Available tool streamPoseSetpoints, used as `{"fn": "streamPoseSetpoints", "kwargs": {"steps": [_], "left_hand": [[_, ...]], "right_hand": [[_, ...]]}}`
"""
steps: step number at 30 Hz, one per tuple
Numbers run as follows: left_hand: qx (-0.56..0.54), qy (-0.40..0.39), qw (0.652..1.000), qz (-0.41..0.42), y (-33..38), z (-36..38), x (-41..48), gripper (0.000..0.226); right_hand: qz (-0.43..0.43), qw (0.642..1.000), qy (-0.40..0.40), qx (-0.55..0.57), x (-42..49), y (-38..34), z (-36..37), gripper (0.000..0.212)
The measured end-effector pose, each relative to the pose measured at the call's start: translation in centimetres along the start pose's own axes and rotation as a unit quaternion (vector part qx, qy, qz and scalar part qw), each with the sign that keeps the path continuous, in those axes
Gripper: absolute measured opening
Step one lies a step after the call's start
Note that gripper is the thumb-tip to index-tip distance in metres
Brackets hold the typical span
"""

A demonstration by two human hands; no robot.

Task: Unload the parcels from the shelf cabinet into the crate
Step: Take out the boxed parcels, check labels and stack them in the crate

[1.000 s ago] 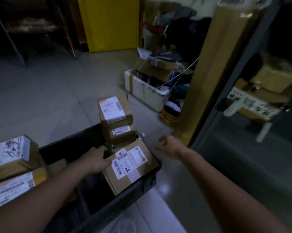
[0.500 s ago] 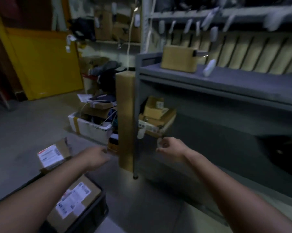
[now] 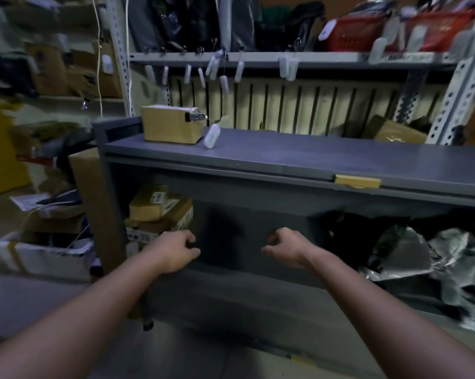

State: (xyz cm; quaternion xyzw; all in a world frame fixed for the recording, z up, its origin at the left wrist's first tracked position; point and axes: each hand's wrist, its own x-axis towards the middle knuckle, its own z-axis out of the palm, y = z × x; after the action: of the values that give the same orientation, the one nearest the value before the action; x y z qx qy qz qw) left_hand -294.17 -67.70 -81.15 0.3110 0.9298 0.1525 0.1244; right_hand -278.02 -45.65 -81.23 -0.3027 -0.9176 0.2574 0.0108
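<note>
A grey shelf cabinet [image 3: 258, 157] fills the view. In its lower left compartment lies a stack of cardboard parcels [image 3: 159, 212] with white labels. One more cardboard parcel [image 3: 170, 124] stands on the cabinet's top at the left. My left hand [image 3: 173, 250] hovers in front of the lower compartment, just right of the stack, fingers loosely curled and holding nothing. My right hand [image 3: 285, 247] hangs level with it further right, also loosely curled and empty. The crate is out of view.
Crumpled silver plastic bags [image 3: 428, 258] fill the lower right of the cabinet. A tall cardboard box [image 3: 88, 187] leans against its left side. A white box [image 3: 42, 255] of clutter sits on the floor at left. Metal racks with red baskets [image 3: 354, 36] stand behind.
My view has swung from the crate on the floor up and right to the cabinet. Both hands let go of the parcels in the crate and now reach toward the lower compartment.
</note>
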Motion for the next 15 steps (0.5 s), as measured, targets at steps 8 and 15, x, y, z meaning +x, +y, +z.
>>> {"fn": "streamPoseSetpoints", "kwargs": {"steps": [8, 15], "left_hand": [[0.031, 0.04, 0.999, -0.015, -0.5, -2.0, 3.7, 0.046], [0.035, 0.105, 0.993, -0.043, -7.5, -5.4, 5.7, 0.027]], "right_hand": [[-0.01, 0.999, -0.038, 0.007, 4.7, -3.2, 1.8, 0.033], [-0.087, 0.995, -0.036, -0.02, 10.4, -10.5, 5.7, 0.034]]}}
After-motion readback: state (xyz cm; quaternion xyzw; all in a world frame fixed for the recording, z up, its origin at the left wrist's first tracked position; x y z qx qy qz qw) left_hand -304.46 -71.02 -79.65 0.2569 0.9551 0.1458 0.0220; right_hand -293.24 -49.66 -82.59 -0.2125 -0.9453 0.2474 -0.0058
